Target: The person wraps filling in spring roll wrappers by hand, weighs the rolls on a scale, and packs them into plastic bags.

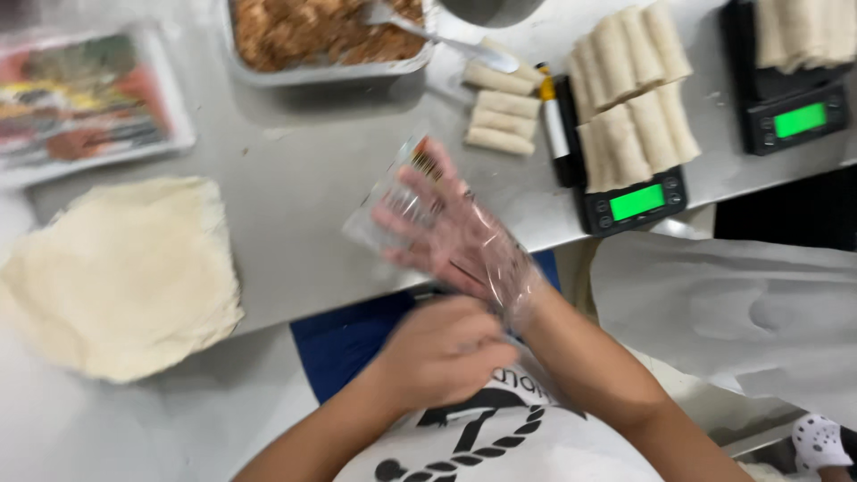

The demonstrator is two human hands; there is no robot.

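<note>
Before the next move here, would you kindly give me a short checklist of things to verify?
1. Clear glove on right hand: on, cuff at the wrist, ok.
2. Left hand: bare, pulling at the cuff, not ok.
3. Stack of dough sheets: flat on the steel table, ok.
4. Filling tray: full, spoon in it, ok.
5. Scale: lit, loaded with rolls, ok.
6. Glove intact: blurred, cannot tell.

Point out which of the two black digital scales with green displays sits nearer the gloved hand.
The black scale loaded with two rows of pale rolls, at the steel table's front edge; the other scale sits farther right.
</note>
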